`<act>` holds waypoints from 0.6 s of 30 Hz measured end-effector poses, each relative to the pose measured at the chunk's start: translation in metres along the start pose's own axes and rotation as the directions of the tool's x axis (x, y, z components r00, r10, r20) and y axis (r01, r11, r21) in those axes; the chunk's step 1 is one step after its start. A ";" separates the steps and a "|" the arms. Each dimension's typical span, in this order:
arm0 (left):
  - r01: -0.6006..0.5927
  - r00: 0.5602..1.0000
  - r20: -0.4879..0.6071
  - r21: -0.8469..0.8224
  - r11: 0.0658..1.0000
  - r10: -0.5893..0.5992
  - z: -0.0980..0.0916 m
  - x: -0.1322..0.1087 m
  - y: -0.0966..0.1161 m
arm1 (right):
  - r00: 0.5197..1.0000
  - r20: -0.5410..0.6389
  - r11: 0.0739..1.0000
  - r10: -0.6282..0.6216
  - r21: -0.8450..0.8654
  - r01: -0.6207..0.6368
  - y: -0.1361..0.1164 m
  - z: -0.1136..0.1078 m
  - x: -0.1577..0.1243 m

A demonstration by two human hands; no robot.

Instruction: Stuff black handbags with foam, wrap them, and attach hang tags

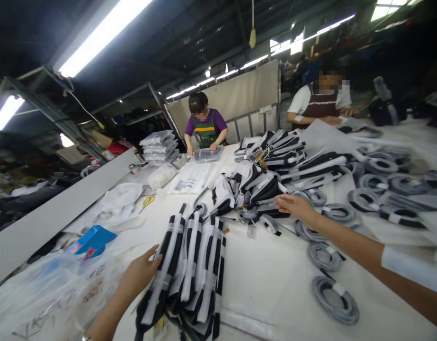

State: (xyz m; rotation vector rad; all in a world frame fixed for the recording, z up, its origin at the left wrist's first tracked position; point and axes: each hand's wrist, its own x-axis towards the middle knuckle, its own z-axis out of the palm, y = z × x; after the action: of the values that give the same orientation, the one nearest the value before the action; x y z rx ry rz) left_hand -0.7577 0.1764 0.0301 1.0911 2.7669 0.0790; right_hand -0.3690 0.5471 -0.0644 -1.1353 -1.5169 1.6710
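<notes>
My left hand [140,274] rests against the left side of a row of folded black-and-white fabric pieces [190,270] lying on the white table [275,284]; its fingers are curled on the nearest piece. My right hand [296,206] reaches out to the middle of the table, fingers stretched flat, at the edge of a heap of black-and-white fabric [254,189] with a coiled grey strap [270,222] just below it. Nothing shows inside that hand.
Several coiled grey straps [334,300] lie at the right. A blue box [92,239] and clear plastic bags [37,293] sit at the left, yellow scissors [147,201] further back. Two people [206,125] work at the far edge beside stacked packed bags [159,147].
</notes>
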 end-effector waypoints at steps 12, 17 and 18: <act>-0.541 0.840 -0.125 -0.110 0.834 0.529 0.049 0.084 0.300 | 0.982 0.167 0.992 0.085 0.080 -0.100 0.015 -0.012 -0.022; -0.568 0.822 -0.182 -0.206 0.797 0.539 0.098 0.145 0.397 | 0.950 0.313 0.998 -0.001 -0.059 0.020 0.022 -0.040 -0.068; -0.559 0.828 -0.191 -0.216 0.801 0.527 0.106 0.154 0.408 | 0.948 0.318 0.997 0.010 -0.078 0.015 0.024 -0.048 -0.080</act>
State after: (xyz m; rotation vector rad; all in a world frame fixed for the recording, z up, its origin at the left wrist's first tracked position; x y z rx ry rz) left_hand -0.5752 0.5789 -0.0498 1.8102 2.3391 0.5851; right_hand -0.2873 0.4954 -0.0714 -0.9333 -1.7948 1.8761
